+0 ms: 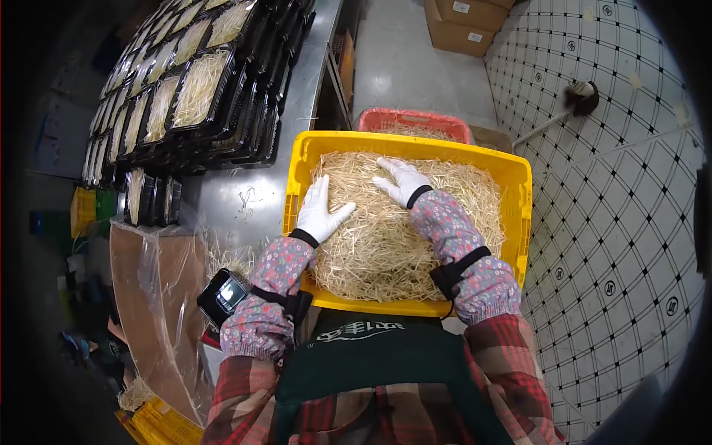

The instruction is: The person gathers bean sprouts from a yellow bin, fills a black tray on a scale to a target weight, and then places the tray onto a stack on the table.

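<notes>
A yellow plastic crate (524,215) in front of me is heaped with pale, thin sprouts (386,252). My left hand (320,213), in a white glove, lies at the left side of the heap near the crate wall, thumb spread from the fingers. Farther back on the sprouts rests my right hand (403,183), also gloved in white, its fingers stretched toward the left. Both palms face down or inward on the loose stalks, and neither hand is closed around any.
Stacked black trays of sprouts (199,87) cover the left of a steel table (304,89). Behind the yellow crate is a red crate (415,119). Cardboard boxes (467,30) stand at the back. A small device with a screen (224,295) sits beside my left forearm.
</notes>
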A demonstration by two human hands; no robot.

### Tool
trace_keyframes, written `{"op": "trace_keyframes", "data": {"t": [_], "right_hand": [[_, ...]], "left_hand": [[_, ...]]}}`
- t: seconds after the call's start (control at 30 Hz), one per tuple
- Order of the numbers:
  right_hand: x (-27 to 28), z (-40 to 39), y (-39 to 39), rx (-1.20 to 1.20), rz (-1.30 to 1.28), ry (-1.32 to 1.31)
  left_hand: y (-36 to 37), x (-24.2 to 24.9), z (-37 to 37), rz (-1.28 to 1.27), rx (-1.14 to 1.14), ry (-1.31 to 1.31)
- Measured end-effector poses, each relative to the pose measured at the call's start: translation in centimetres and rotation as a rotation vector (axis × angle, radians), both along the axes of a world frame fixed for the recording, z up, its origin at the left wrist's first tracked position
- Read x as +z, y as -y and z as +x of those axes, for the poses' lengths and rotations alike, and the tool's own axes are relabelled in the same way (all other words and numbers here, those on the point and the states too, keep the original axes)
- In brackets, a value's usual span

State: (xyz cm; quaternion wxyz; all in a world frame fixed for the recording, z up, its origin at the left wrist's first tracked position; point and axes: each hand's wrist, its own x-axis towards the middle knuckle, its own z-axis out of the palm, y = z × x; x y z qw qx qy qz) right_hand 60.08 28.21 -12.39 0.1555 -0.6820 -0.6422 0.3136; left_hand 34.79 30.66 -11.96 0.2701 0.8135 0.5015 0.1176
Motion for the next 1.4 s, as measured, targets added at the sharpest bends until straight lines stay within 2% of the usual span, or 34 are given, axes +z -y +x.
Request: {"op": "trace_keyframes", "data": {"t": [0.07, 0.1, 0.13, 0.2, 0.27, 0.37, 0.4, 0.47, 0.53, 0.6, 0.67, 0.73, 0.77, 0.8, 0.9, 0.97, 1.0, 1.03, 1.1, 1.2, 1.27, 1.3, 1.33, 1.4], "right_hand": [[0.0, -1.4, 0.5, 0.052, -0.089, 0.105], [-0.1, -1.9, 1.4, 0.131, -0.134, 0.096], [1.7, -2.6, 3.1, 0.210, -0.182, 0.087], [4.3, -3.0, 8.2, 0.333, -0.027, 0.104], [5.8, -2.8, 12.8, 0.411, 0.077, 0.109], [5.3, -3.1, 16.8, 0.433, 0.131, 0.172], [4.9, -3.1, 16.8, 0.432, 0.134, 0.174], [5.0, -3.6, 15.9, 0.411, 0.091, 0.370], [5.2, -3.5, 13.7, 0.385, 0.109, 0.397], [5.1, -2.9, 11.4, 0.345, -0.043, 0.294], [4.3, -2.4, 10.5, 0.333, 0.028, 0.277], [4.2, -2.0, 10.1, 0.297, -0.033, 0.106], [5.1, -2.0, 11.0, 0.286, 0.023, 0.102], [5.1, -1.9, 11.8, 0.338, 0.112, 0.173], [4.8, -1.7, 12.2, 0.426, 0.144, 0.099], [6.5, -2.3, 10.9, 0.428, 0.107, 0.299], [5.4, -2.3, 9.4, 0.444, 0.000, 0.215], [5.6, -2.5, 8.0, 0.453, -0.039, 0.239], [5.4, -3.0, 5.9, 0.456, -0.066, 0.272], [3.5, -2.9, 5.5, 0.543, -0.169, 0.149], [3.5, -3.5, 7.0, 0.504, -0.130, 0.145], [3.9, -3.3, 9.0, 0.466, 0.075, 0.137], [3.9, -2.8, 10.4, 0.462, 0.129, 0.096], [4.4, -1.7, 12.4, 0.506, 0.184, 0.180]], "left_hand": [[1.0, 0.9, 1.0, -0.223, 0.002, -0.198], [2.2, 1.2, 0.6, -0.238, -0.062, -0.175], [3.8, 2.3, 0.4, -0.185, -0.117, -0.152], [7.5, 4.3, -1.1, 0.065, -0.261, -0.112], [10.2, 4.7, -3.0, 0.096, -0.337, -0.010], [12.3, 5.2, -4.2, 0.052, -0.420, -0.048], [12.6, 5.2, -4.2, 0.025, -0.417, -0.076], [12.5, 5.3, -3.1, 0.078, -0.372, -0.153], [11.5, 5.2, -2.1, 0.132, -0.324, -0.232], [9.8, 4.5, -1.2, 0.055, -0.293, -0.272], [8.8, 4.0, -0.8, 0.060, -0.259, -0.264], [8.1, 4.3, -1.1, -0.010, -0.239, -0.261], [8.7, 5.0, -1.6, 0.129, -0.248, -0.140], [9.5, 5.7, -2.0, 0.068, -0.234, -0.183], [11.2, 4.7, -4.4, 0.037, -0.241, -0.130], [11.1, 4.6, -4.5, 0.065, -0.206, -0.159], [11.2, 4.6, -4.4, 0.091, -0.170, -0.189], [10.8, 4.4, -4.3, 0.048, -0.173, -0.243], [10.3, 3.8, -3.8, 0.007, -0.168, -0.254], [10.1, 2.6, -3.3, -0.062, -0.145, -0.273], [10.4, 2.5, -4.1, -0.109, -0.120, -0.236], [11.4, 2.9, -4.6, -0.035, -0.094, -0.172], [12.1, 3.5, -5.1, -0.040, -0.082, -0.171], [12.9, 4.1, -6.2, -0.020, -0.136, -0.118]]}}
